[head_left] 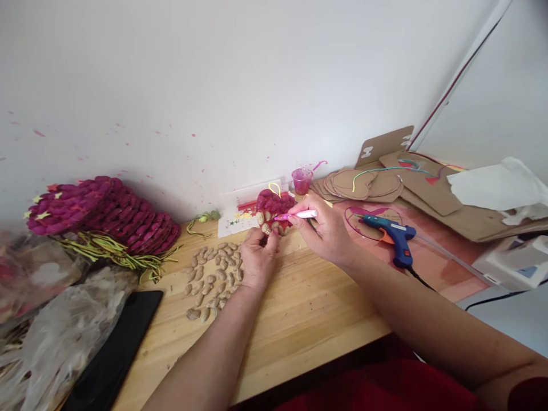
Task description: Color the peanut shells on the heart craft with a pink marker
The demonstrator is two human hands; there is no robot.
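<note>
In my right hand [323, 231] is a white brush [305, 214], its pink tip touching the peanut-covered piece [276, 204]. That piece is magenta on its far part and still tan at its near edge, with a yellow loop on top. My left hand [259, 254] pinches its near edge with thumb and fingers. Loose peanuts [220, 274] are spread on the wooden table [308, 319] left of my left hand. Behind the piece stands a clear cup of magenta paint [302, 180].
Stacked magenta peanut pieces [128, 217] and plastic bags [72, 331] lie left, beside a black flat object [124, 342]. A blue glue gun [396, 234] with its cord, cardboard cutouts [351, 184] and cardboard sheets [454, 208] are on the right. The wall [240, 85] rises behind.
</note>
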